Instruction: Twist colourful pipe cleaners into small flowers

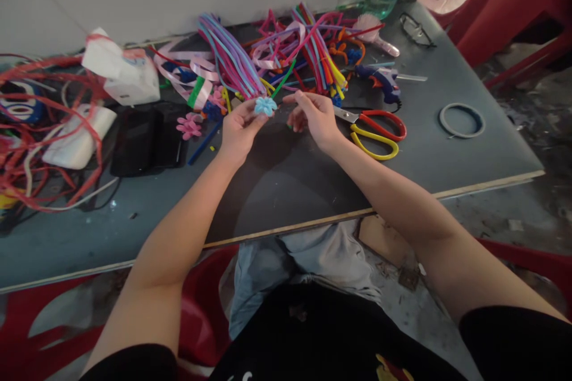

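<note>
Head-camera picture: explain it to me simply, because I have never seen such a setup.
There is no machine here: one camera, worn on a person's head, looks forward and down at two bare hands. The left hand holds a light blue flower. The right hand is close beside it; whether it holds anything is hard to tell. On the dark table lie bundles of colourful stems, a pink flower, scissors with red and yellow handles, and a glue gun.

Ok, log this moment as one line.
left hand: pinching light-blue flower | right hand: close by, grip unclear | scissors: on table near right hand
</note>
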